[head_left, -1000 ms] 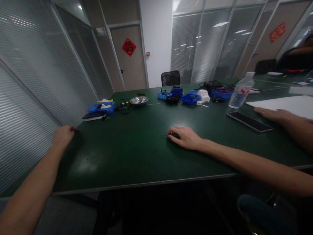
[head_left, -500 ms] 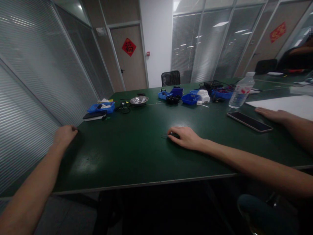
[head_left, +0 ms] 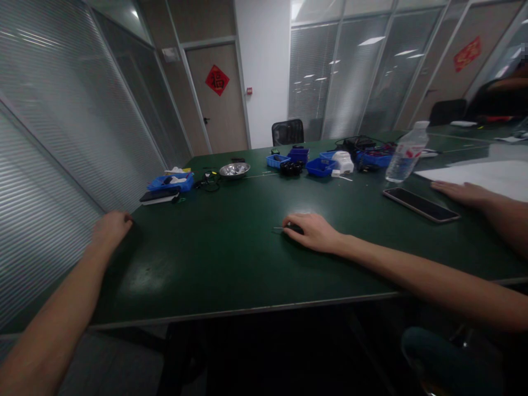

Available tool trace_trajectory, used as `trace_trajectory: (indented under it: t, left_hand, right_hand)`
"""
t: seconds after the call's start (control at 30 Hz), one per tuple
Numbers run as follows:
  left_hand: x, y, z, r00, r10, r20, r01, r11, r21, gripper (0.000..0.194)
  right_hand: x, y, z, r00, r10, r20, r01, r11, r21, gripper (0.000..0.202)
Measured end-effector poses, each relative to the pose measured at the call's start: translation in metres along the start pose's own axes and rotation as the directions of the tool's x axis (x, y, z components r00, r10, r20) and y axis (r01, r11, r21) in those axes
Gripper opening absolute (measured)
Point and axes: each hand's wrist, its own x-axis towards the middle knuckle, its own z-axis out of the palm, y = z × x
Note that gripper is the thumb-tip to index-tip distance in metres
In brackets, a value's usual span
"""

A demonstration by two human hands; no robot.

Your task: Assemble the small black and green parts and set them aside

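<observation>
My left hand [head_left: 111,228] rests near the left edge of the green table [head_left: 214,247], its fingers curled. Whether anything lies inside them is hidden. Around the middle of the table, my right hand [head_left: 311,230] lies low, thumb and fingers closed round a small tool. The tool has a dark handle under the fingers and a thin metal shaft pointing left, and looks like a small screwdriver [head_left: 278,227]. Between my two hands is a wide stretch of green tabletop.
Behind are blue bins [head_left: 319,167], a metal bowl [head_left: 234,170], a notebook [head_left: 160,195] and cables. To the right are a water bottle [head_left: 407,153], a phone [head_left: 421,204], white paper [head_left: 482,173] and another person's hand [head_left: 464,193].
My hands and the tool have hardly moved. At the right, the white sheet has shifted slightly beside the other person's hand.
</observation>
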Motion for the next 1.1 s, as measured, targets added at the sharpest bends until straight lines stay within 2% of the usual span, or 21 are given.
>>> trace_trajectory:
  t: [0.83,1.1]
  left_hand:
    - [-0.005,0.009,-0.002,1.000,0.015,-0.019,-0.014,0.999,0.029,0.053]
    - [-0.007,0.017,-0.009,1.000,0.000,0.022,-0.001,0.998,0.056,0.052]
  right_hand:
    - [0.000,0.002,0.001,1.000,-0.001,0.004,0.001,1.000,-0.012,0.026]
    - [0.000,0.000,0.000,1.000,0.000,-0.001,0.000,1.000,0.001,0.027]
